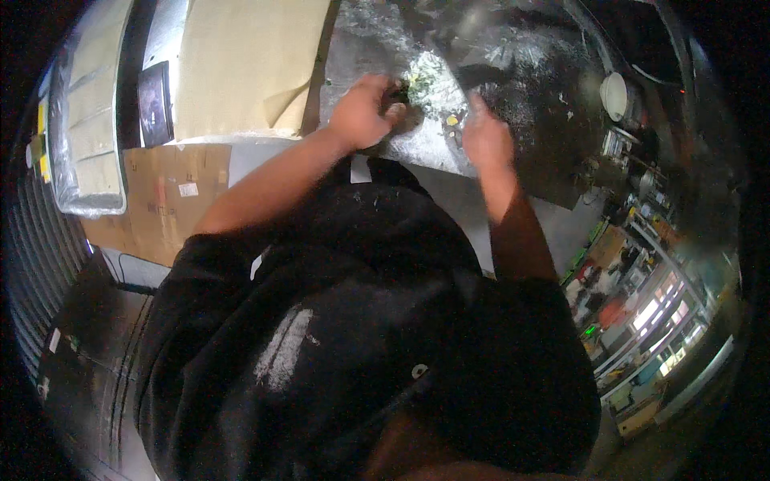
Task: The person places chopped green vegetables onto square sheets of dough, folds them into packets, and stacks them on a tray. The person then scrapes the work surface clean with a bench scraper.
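Note:
A pile of chopped green and whitish bits point(433, 84) lies on a dark, white-dusted worktop point(529, 96) in front of me. At the pile's left edge is my left hand point(365, 114), its fingers curled over some dark green pieces. My right hand point(488, 138) is closed at the pile's right side. It grips what looks like a knife point(466, 90), blurred, with its blade pointing away from me along the pile. Small yellowish pieces point(452, 121) lie between my hands, nearer the right one.
Left of the worktop is a large cream-coloured sheet point(241, 64) with a curled corner. A cardboard box point(172, 192) and a plastic-wrapped tray point(92, 120) are farther left. A pale bowl point(613, 96) sits at right, above cluttered shelving point(642, 297).

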### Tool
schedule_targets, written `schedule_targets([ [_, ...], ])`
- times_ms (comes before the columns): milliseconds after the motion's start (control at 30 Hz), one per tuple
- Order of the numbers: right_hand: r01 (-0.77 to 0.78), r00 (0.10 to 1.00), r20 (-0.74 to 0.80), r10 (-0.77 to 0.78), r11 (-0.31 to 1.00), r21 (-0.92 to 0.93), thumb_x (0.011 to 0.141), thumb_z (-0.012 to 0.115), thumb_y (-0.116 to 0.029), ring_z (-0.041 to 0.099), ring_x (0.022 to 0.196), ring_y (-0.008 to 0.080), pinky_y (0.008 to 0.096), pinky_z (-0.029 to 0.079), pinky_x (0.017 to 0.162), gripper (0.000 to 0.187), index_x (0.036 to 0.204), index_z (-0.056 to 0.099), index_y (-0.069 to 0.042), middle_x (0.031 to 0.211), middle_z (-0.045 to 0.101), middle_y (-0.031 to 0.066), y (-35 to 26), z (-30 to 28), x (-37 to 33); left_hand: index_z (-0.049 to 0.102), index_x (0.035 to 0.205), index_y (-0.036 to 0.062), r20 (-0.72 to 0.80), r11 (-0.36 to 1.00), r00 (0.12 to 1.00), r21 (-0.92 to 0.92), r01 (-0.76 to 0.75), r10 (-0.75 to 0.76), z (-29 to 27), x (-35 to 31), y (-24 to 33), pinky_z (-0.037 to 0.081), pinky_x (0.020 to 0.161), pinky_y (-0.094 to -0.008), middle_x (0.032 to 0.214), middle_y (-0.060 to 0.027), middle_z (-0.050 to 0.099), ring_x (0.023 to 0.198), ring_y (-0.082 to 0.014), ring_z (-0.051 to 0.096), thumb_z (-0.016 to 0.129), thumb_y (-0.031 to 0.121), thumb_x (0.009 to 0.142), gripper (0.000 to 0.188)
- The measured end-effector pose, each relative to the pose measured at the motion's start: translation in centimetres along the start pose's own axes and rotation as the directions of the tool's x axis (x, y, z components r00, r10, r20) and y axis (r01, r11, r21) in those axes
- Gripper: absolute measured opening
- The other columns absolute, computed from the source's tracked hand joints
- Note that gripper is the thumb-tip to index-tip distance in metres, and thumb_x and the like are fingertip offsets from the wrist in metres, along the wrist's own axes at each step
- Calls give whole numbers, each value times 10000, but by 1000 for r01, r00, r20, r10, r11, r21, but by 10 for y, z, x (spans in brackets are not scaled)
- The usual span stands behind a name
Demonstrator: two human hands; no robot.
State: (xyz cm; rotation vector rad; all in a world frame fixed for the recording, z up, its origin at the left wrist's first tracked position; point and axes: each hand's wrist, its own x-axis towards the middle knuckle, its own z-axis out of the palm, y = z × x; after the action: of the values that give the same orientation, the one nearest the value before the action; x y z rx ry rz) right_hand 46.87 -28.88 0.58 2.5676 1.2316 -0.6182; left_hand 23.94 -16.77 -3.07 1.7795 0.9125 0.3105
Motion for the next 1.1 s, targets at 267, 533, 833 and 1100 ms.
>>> schedule_targets([
  [267, 117, 988, -117, -100, 983, 143, 948, 541, -284, 646, 1001, 455, 521, 508, 880, 415, 1349, 591, -191, 1078, 674, 255, 29, -20, -4, 626, 1074, 44, -40, 974, 990, -188, 125, -135, -7, -27, -7, 517, 766, -383, 960, -147, 676, 860, -285, 665, 701, 230, 884, 277],
  [533, -78, 976, -193, 102, 989, 127, 908, 522, -290, 606, 1142, 438, 485, 497, 964, 422, 1294, 610, -144, 1209, 646, 244, 128, -51, 111, 674, 1020, -22, 200, 740, 837, -395, 545, -509, 4, -44, 2, 429, 433, -278, 705, -115, 681, 504, -160, 588, 598, 235, 943, 279],
  [833, 277, 960, -68, -272, 957, 85, 976, 452, -196, 664, 1037, 438, 553, 518, 909, 386, 1336, 563, -114, 1101, 681, 256, 34, -16, -17, 689, 946, -4, 131, 826, 881, -307, 473, -455, 12, -33, -17, 425, 442, -309, 721, -106, 669, 491, -180, 569, 585, 284, 951, 306],
  [1100, -146, 971, -110, 214, 887, 439, 917, 531, -248, 620, 1139, 414, 468, 494, 976, 449, 1321, 576, -59, 1216, 645, 254, 166, 1, -34, 677, 858, 30, 175, 717, 821, -412, 562, -543, 15, -12, -53, 412, 420, -312, 667, -96, 649, 499, -194, 576, 595, 381, 954, 373],
])
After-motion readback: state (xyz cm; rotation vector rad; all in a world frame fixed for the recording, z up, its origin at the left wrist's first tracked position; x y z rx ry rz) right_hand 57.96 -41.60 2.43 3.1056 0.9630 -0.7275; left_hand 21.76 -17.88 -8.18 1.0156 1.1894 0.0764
